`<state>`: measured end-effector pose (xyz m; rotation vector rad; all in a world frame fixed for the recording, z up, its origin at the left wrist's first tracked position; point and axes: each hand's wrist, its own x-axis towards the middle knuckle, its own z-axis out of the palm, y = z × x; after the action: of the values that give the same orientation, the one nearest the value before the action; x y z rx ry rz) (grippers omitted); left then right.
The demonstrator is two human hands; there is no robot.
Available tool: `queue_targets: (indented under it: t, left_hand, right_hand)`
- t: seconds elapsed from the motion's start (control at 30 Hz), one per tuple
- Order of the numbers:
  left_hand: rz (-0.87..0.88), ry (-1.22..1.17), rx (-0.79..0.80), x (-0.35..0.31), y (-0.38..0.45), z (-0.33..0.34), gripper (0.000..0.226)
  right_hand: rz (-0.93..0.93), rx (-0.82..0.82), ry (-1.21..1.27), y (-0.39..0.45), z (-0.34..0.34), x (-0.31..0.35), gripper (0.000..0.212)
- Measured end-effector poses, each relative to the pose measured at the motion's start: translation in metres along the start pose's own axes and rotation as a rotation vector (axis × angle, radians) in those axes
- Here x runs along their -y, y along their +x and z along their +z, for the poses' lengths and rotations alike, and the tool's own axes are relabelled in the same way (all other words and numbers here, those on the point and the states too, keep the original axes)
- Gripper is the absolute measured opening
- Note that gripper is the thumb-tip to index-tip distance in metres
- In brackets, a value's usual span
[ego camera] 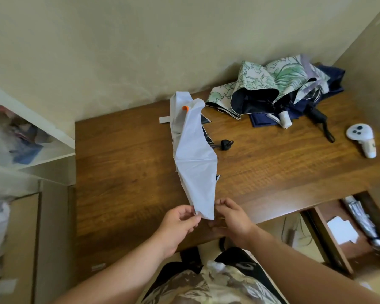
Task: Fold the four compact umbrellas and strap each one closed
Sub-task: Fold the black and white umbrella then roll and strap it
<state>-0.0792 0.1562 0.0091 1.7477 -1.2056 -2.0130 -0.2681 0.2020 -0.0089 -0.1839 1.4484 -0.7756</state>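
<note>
From the head view, a white compact umbrella point(194, 159) lies stretched across the middle of the wooden desk point(123, 163), its collapsed canopy running from the far edge toward the near edge. Its orange tip point(185, 107) sits at the far end, a white strap point(164, 120) sticks out to its left, and its black handle point(226, 144) pokes out on the right side. At the near edge the left hand point(179, 227) pinches the lower corner of the white fabric between thumb and fingertips. The right hand point(233, 218) is just beside the same corner with curled fingers; whether it actually grips the cloth I cannot tell.

In the far right corner of the desk a green floral umbrella point(261, 82) lies heaped, loose, over a navy umbrella point(329, 82). A white controller point(361, 137) rests near the right edge.
</note>
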Motion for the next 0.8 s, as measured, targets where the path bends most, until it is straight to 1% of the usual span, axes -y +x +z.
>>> queue_targets:
  t: [0.07,0.13,0.2,0.23,0.3,0.4,0.47,0.53,0.6,0.67,0.7,0.8]
  left_hand:
    - [0.0,-0.007,-0.007,0.0,-0.001,-0.002,0.009]
    - [-0.016,-0.036,-0.008,-0.002,-0.002,-0.006,0.01]
    - [-0.024,-0.043,-0.009,-0.003,-0.004,-0.012,0.011]
    - [-0.025,-0.042,-0.016,-0.003,-0.004,-0.015,0.012]
    - [-0.034,-0.072,-0.059,-0.002,-0.003,-0.021,0.013]
    - [-0.071,-0.162,-0.14,-0.001,-0.002,-0.025,0.016]
    - [-0.075,-0.172,-0.153,0.001,-0.002,-0.026,0.017]
    - [-0.049,-0.131,-0.144,0.004,-0.004,-0.026,0.019]
    - [-0.017,-0.032,-0.131,0.005,-0.007,-0.025,0.019]
    - [0.007,0.091,-0.136,0.005,-0.009,-0.024,0.018]
    - [0.018,0.145,-0.147,0.004,-0.009,-0.024,0.017]
    - [0.022,0.183,-0.186,0.002,-0.007,-0.02,0.017]
  right_hand:
    - [-0.015,0.048,0.078,0.0,0.009,0.002,0.021]
    - [-0.048,0.043,0.175,0.005,0.018,0.003,0.03]
    - [-0.109,-0.038,0.175,0.016,0.024,0.003,0.023]
    - [-0.137,-0.103,0.125,0.022,0.024,0.003,0.018]
    - [-0.156,-0.195,0.029,0.033,0.021,0.002,0.016]
    - [-0.135,-0.203,-0.029,0.038,0.015,0.007,0.012]
    - [-0.118,-0.224,0.004,0.044,0.008,0.015,0.011]
    - [-0.123,-0.254,0.042,0.052,-0.001,0.027,0.015]
    - [-0.122,-0.264,0.055,0.065,-0.008,0.039,0.018]
    - [-0.117,-0.264,-0.024,0.079,-0.011,0.049,0.02]
    - [-0.115,-0.271,-0.103,0.087,-0.012,0.054,0.019]
    - [-0.071,-0.34,-0.344,0.115,-0.018,0.071,0.014]
